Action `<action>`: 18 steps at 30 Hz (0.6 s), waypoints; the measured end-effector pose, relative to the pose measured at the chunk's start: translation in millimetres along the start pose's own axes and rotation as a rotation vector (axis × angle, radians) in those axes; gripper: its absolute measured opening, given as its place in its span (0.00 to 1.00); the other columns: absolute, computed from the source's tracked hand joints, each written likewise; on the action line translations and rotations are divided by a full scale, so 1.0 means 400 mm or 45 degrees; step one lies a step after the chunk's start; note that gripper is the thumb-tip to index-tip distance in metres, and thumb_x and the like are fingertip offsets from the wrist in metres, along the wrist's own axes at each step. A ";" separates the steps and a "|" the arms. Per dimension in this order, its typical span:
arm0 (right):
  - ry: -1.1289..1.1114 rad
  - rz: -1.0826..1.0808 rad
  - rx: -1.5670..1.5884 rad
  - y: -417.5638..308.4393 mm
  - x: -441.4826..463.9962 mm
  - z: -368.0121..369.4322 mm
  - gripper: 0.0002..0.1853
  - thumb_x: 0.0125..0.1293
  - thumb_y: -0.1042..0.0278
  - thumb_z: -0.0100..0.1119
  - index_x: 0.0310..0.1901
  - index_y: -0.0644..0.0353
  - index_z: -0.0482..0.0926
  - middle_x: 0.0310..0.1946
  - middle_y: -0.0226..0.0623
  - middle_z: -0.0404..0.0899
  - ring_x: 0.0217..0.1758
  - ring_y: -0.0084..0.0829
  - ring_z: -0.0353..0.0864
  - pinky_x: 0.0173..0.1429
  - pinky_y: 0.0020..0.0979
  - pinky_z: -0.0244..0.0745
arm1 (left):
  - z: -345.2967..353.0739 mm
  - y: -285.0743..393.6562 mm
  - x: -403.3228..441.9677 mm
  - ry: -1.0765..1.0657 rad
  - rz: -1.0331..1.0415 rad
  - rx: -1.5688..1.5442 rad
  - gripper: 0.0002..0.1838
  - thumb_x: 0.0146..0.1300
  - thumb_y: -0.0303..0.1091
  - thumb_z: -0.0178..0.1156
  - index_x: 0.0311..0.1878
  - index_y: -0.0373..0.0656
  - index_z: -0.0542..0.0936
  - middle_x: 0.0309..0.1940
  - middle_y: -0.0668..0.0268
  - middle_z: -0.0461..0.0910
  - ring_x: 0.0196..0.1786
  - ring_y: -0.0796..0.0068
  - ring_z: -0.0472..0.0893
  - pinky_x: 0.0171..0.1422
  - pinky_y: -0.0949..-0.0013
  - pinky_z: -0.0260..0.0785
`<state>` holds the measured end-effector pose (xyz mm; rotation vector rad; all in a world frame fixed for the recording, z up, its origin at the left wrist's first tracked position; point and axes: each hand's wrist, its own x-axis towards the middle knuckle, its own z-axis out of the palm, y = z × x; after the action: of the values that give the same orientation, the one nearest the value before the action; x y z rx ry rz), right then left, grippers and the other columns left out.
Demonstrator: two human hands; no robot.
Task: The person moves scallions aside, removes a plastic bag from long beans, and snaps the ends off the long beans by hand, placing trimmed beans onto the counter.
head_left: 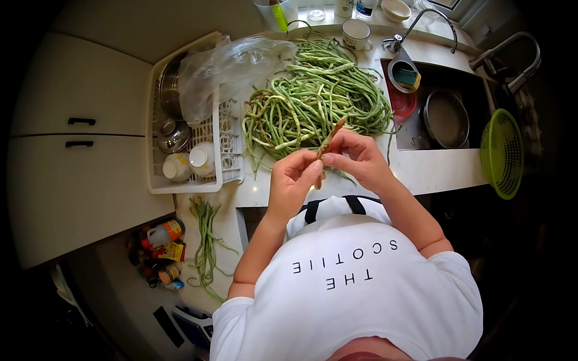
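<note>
Smooth counter [435, 167], slender brown bean [329, 142]

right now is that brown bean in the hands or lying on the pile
In the hands: left hand and right hand pinch the brown bean, its tip sticking up past them.

We wear a white T-shirt [373, 307], plain apart from thin black lettering [348, 268] across the chest. The capitals appear upside down in our head view: THE nearer the round neckline [373, 338], then a longer word beginning SCOT. Our left sleeve [230, 314] and right sleeve [459, 271] are white and short; our left hand [294, 177] and right hand [359, 159] are bare. At the waist, white cloth [331, 209] carries two broad black bands [356, 205].
</note>
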<state>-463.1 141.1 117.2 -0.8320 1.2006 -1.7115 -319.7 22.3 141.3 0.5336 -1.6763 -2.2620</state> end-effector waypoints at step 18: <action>0.098 0.133 0.206 -0.025 -0.003 0.006 0.11 0.73 0.67 0.57 0.49 0.64 0.81 0.39 0.29 0.83 0.41 0.16 0.78 0.44 0.22 0.72 | -0.008 0.000 -0.001 -0.023 -0.065 0.035 0.13 0.72 0.36 0.54 0.39 0.35 0.81 0.20 0.76 0.70 0.23 0.90 0.65 0.27 0.81 0.54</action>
<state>-463.4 143.1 127.5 -0.6009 1.1194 -1.7422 -317.7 19.7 140.6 0.5706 -1.7237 -2.2891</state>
